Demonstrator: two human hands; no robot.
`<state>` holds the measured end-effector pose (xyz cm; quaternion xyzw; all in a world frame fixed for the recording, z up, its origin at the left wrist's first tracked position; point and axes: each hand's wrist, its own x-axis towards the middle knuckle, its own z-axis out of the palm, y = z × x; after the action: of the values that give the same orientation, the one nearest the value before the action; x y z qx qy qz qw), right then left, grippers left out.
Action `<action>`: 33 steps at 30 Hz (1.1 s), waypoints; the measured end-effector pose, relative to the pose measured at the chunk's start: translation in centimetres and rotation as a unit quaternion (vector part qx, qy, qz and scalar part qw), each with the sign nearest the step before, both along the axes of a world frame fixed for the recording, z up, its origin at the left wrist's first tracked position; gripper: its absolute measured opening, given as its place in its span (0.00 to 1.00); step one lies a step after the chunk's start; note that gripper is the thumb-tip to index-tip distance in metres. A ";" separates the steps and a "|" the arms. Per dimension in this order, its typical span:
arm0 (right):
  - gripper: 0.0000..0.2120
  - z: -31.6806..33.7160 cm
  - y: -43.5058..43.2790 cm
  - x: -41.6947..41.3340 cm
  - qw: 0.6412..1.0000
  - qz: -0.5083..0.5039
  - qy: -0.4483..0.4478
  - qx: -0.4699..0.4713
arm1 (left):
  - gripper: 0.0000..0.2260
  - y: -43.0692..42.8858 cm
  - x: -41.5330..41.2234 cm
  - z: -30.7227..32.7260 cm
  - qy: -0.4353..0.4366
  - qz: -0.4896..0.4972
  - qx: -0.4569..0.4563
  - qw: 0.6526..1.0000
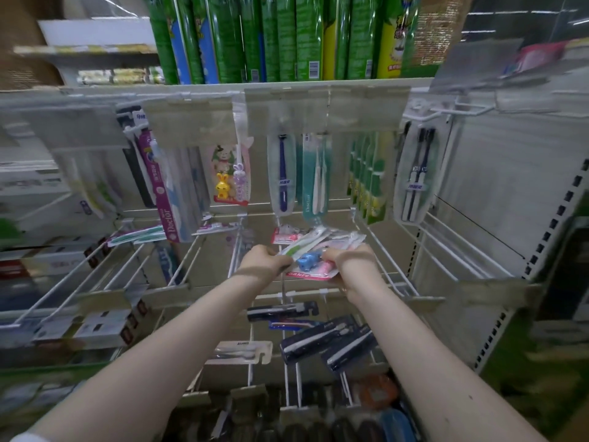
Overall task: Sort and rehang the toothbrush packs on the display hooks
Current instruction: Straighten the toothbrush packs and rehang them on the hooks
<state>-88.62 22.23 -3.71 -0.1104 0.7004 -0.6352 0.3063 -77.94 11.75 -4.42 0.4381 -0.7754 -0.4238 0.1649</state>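
My left hand [263, 261] and my right hand [350, 264] both grip a small stack of children's toothbrush packs [314, 255] over the middle row of white display hooks [395, 269]. The top pack shows a blue figure, a pink figure and a red edge. More clear packs fan out behind it. On the upper hooks hang a yellow-rabbit pack [228, 177], a navy brush pack [282, 177], a teal pack [314, 180], green packs [369, 177] and a black-brush pack [416, 173]. A purple pack [159, 186] hangs at the left.
Dark toothbrush packs [328, 341] lie loose on the lower hooks below my arms, with a pale one [239, 352] to their left. Green boxes [274, 36] line the shelf above. Boxed goods [95, 327] sit at the lower left. A perforated shelf upright [541, 247] bounds the right.
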 end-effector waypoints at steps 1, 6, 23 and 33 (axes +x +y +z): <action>0.22 0.0 0.4 0.2 1.000 0.003 -0.007 -0.009 | 0.10 0.3 0.2 0.2 -0.005 0.008 -0.001 1.000; 0.11 0.3 2.9 1.8 1.000 0.014 0.013 -0.022 | 0.10 2.4 2.1 1.6 0.017 0.050 0.000 0.999; 0.22 2.0 3.9 11.3 0.992 0.005 0.030 -0.122 | 0.15 4.3 12.0 2.8 0.118 -0.035 0.020 0.992; 0.14 3.2 2.5 21.5 0.988 0.018 0.073 -0.133 | 0.27 2.7 21.5 3.7 0.120 -0.148 0.035 0.981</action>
<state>-67.10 24.77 -0.48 -0.2084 0.6278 -0.7077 0.2481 -56.40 14.49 -0.74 0.2701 -0.7911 -0.5196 0.1765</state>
